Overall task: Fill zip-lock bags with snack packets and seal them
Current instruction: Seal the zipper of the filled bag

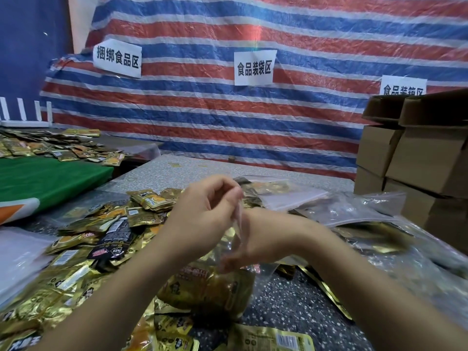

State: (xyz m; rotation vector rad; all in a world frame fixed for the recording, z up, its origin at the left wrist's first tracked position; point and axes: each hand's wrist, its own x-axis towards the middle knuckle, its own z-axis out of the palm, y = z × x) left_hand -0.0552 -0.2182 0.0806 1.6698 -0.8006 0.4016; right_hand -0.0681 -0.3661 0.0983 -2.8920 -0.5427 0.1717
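Note:
A clear zip-lock bag point(215, 282) filled with gold snack packets stands upright in the middle of the table. My left hand point(202, 214) pinches the top of its zip strip, fingers curled. My right hand point(255, 239) lies behind the strip and pinches it lower down, partly hidden by the plastic. Loose gold and black snack packets point(101, 236) lie heaped to the left and along the front.
Filled and empty zip-lock bags point(342, 211) lie at the right. Cardboard boxes point(417, 160) are stacked at the far right. A green-covered table point(38, 181) with more packets stands at the left. A striped tarp point(253, 117) with paper signs hangs behind.

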